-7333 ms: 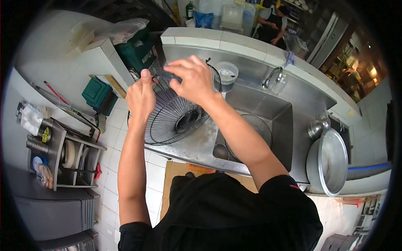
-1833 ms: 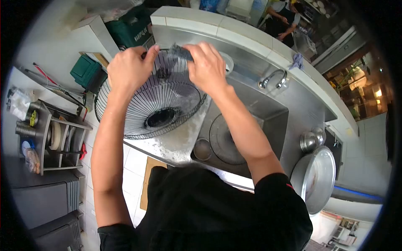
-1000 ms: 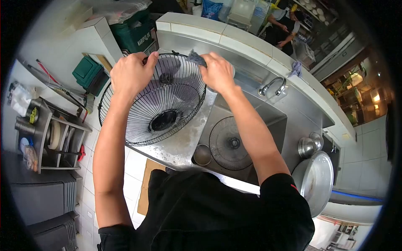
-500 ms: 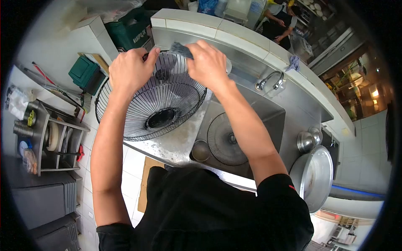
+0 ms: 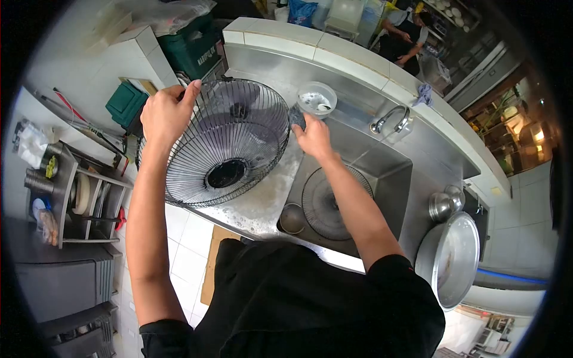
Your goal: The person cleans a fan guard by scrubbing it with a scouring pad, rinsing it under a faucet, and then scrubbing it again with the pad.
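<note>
My left hand (image 5: 166,116) grips the upper left rim of a black wire fan guard (image 5: 253,134), which stands tilted on the steel counter. Its round hub (image 5: 227,173) faces me. In my right hand (image 5: 314,137) is a grey scouring pad (image 5: 296,115), partly hidden by the fingers. That hand is beside a small translucent bowl (image 5: 324,91) holding whitish suds and a pale object I cannot identify. A second round wire guard (image 5: 317,200) lies in the sink under my right forearm.
The steel sink (image 5: 391,185) has a curved tap (image 5: 391,119) at its back and a round container (image 5: 292,219) in its near left corner. A large metal basin (image 5: 459,262) and metal pots (image 5: 440,206) stand at right. Beyond the tiled ledge is another person (image 5: 403,39).
My right hand has moved right and down with the scouring pad, from the guard's top rim to the bowl. My left hand has shifted slightly left and down, still on the rim.
</note>
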`<state>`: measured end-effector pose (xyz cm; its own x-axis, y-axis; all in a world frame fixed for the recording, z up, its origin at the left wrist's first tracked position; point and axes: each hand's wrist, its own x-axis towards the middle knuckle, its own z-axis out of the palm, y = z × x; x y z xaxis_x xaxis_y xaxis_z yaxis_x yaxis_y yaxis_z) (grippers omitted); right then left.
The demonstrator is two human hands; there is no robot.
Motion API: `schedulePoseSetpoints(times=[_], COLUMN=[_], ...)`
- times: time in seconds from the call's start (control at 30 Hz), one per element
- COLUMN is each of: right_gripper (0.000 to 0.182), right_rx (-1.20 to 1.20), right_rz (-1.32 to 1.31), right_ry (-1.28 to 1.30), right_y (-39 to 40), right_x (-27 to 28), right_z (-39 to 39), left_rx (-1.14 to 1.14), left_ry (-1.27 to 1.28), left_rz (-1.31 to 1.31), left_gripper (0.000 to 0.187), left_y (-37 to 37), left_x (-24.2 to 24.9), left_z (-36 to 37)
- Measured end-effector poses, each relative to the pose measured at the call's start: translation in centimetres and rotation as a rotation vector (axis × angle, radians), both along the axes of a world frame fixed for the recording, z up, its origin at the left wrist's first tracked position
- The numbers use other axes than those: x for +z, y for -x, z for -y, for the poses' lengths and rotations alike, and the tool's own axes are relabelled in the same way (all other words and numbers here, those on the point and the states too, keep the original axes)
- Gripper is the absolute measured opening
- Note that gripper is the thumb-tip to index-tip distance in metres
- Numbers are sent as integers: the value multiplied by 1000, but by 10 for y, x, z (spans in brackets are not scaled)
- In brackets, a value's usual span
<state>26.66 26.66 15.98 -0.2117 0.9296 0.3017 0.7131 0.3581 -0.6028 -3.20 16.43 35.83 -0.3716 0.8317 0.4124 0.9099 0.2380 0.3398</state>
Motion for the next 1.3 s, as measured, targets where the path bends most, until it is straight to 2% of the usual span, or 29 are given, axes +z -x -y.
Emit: schedulePoseSetpoints(times=[0.03, 0.1, 0.17, 0.2, 0.27, 0.3, 0.37, 0.4, 0.47, 0.6, 0.73, 0.8, 0.93, 1.0, 1.03, 1.1, 1.13, 1.23, 1.3], right_gripper=[38, 32, 32, 32, 35, 35, 34, 34, 34, 37, 39, 38, 31, 29, 29, 27, 27, 24, 26], right_rx=[1, 95, 229, 222, 314, 309, 274, 290, 262, 350, 381, 358, 343, 402, 402, 373, 374, 336, 376], right_rz=[-2, -48, -67, -65, 285, 285, 112, 110, 166, 173, -50, -50, 138, 284, 287, 228, 228, 417, 366], right_ry=[-4, -335, -507, -507, -575, -576, -519, -530, -389, -636, -641, -616, -659, -653, -651, -474, -481, -477, -503], right_y=[5, 13, 31, 41, 57, 52, 42, 39, 32, 61, 64, 60, 60, 57, 52, 45, 46, 54, 50], right_x=[19, 66, 124, 151, 186, 176, 145, 142, 133, 179, 166, 168, 190, 203, 203, 209, 211, 219, 217], right_z=[-2, -4, 4, 14, 29, 23, 1, -5, -6, 33, 32, 32, 39, 43, 39, 28, 29, 37, 37], left_rx=[1, -43, -67, -89, -104, -89, -63, -45, -24, -69, -33, -35, -118, -147, -148, -254, -253, -250, -266], left_ry=[-4, 2, 14, 21, 27, -8, -55, -63, -53, -35, -93, -99, -97, -149, -148, -167, -174, -105, -106], left_rz=[-2, -6, -41, -77, -89, -79, -73, -68, -63, -81, -93, -93, -85, -14, -11, 106, 103, 95, 127], left_gripper=[61, 60, 59, 59, 59, 59, 59, 58, 57, 52, 49, 49, 51, 57, 57, 70, 70, 89, 91], left_y=[-2, -11, -26, -35, -42, -37, -29, -24, -21, -44, -47, -48, -63, -66, -66, -65, -67, -78, -77], left_x=[2, 1, 5, 8, 8, 4, 0, -3, -5, 2, 0, 3, 8, 5, 4, 7, 10, 15, 11], left_z=[-1, -2, -4, -5, -4, -3, -2, -2, 2, -1, 2, 4, 2, 2, 4, 9, 11, 10, 8])
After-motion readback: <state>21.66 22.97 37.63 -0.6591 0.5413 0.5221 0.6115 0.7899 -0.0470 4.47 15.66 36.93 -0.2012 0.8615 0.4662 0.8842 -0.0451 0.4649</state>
